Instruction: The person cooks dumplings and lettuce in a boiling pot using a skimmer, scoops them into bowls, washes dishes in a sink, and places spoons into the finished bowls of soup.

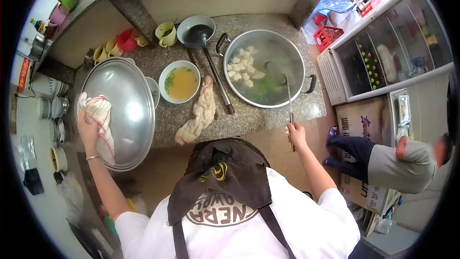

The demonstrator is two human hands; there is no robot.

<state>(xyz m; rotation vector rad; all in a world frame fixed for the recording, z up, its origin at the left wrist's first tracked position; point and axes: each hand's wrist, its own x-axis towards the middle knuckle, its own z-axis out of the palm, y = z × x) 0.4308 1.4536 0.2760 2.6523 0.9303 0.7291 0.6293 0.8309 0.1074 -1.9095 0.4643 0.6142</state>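
My left hand (87,132) grips a cream cloth (99,113) against the large domed metal lid (129,110), which leans at the counter's left. In my right hand (297,135) is the handle of a long metal utensil (289,97); its far end dips into the big steaming pot (264,104). White dumplings (244,64) float on the pot's left side, and green leaves (269,86) lie nearer the utensil. A bowl of yellow broth (181,82) with chopped greens sits between lid and pot. Beside it lies a twisted cloth (199,112).
A black ladle (215,67) rests with its head in a grey bowl (195,20) behind the broth. Yellow and red cups (126,41) stand at the back left. On the right are a glass-door fridge (383,52) and a person (402,165) in grey.
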